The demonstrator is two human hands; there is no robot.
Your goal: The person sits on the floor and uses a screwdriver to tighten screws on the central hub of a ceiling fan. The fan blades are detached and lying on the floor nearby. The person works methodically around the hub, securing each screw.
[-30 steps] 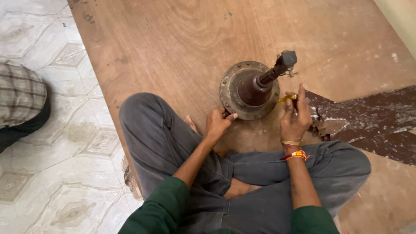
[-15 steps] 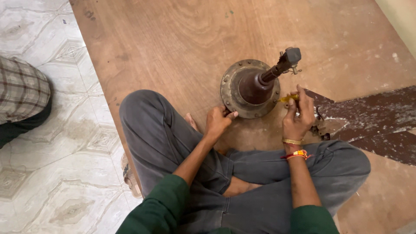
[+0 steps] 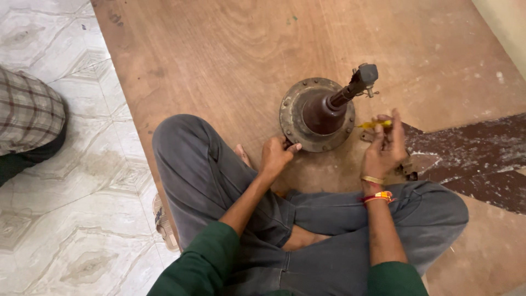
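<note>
Little change vs. a sec ago: left hand still pinches the rusty motor hub's flange rim, frame centre; right hand holds, prob., a yellow screwdriver beside it.

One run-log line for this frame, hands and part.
left hand: gripping hub flange rim | right hand: holding yellow tool | surface: wooden board
</note>
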